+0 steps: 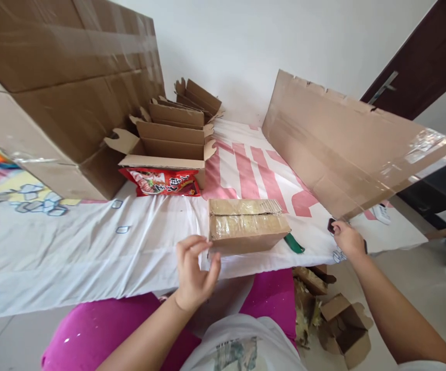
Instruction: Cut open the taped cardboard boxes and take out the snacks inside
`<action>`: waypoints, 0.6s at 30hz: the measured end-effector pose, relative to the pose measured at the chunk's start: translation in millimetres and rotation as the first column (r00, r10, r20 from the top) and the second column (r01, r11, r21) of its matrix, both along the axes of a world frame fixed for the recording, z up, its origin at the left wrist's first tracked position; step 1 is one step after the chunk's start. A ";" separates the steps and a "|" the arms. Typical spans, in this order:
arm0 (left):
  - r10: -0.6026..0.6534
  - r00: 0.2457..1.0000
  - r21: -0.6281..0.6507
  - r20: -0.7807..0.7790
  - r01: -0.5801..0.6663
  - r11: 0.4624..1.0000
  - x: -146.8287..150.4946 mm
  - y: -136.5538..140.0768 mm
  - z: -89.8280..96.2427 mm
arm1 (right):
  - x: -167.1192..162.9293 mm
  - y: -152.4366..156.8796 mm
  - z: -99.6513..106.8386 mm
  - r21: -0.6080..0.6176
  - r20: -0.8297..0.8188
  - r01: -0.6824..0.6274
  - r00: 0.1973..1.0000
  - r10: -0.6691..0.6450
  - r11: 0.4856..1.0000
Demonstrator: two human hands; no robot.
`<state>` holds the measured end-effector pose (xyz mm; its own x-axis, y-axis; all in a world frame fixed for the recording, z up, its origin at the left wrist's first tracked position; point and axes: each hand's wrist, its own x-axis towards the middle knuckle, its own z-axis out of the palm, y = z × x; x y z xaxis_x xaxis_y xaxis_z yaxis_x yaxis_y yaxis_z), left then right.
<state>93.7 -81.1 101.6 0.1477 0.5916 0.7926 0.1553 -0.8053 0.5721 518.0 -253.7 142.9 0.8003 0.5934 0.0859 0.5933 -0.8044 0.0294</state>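
On the cloth-covered table (102, 257), one taped carton (248, 242), likely light, stiff, slick-topped, best held by its ends; I have left hand (195, 273) loosely spread beside it, right hand (349, 241) closed around a dark object (330, 225)

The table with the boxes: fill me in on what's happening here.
A person sits at it. The left hand, fingers loosely spread, is at the left end of a taped box; contact is unclear. Off to the right, the right hand grips a dark object, mostly hidden. Behind the taped box, to its left, a red packet rests against open boxes.
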 end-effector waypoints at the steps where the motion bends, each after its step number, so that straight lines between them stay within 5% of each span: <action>1: 0.030 1.000 -0.084 0.000 -0.030 0.996 0.1 6.3 -0.7 | -7.4 7.1 2.4 0.038 -0.005 -0.037 0.999 0.037 0.999; 4: -0.035 0.998 -0.276 -0.050 0.020 0.961 1.4 20.4 -3.0 | -40.7 30.9 11.8 0.239 -0.111 -0.212 0.964 0.243 0.948; 7: -0.146 0.984 -0.301 -0.099 0.110 0.947 1.1 24.8 -4.1 | -83.3 53.0 23.0 0.548 -0.209 -0.408 0.779 0.592 0.730; 10: -0.158 0.981 -0.257 -0.112 0.125 0.958 -1.0 24.5 -3.7 | -116.8 69.2 30.5 0.644 -0.172 -0.534 0.596 0.784 0.548; 12: -0.150 0.982 -0.241 -0.112 0.120 0.963 -2.2 24.6 -3.2 | -128.1 75.7 31.5 0.659 -0.149 -0.549 0.575 0.805 0.514; 18: -0.131 0.984 -0.204 -0.120 0.104 0.973 -2.0 26.9 -3.7 | -131.1 79.1 28.3 0.741 -0.239 -0.410 0.579 0.779 0.532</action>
<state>91.7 -54.2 98.0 0.3210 0.7058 0.6315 0.1511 -0.6964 0.7016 386.9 -174.6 171.3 0.2807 0.9109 0.3025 0.6946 0.0247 -0.7190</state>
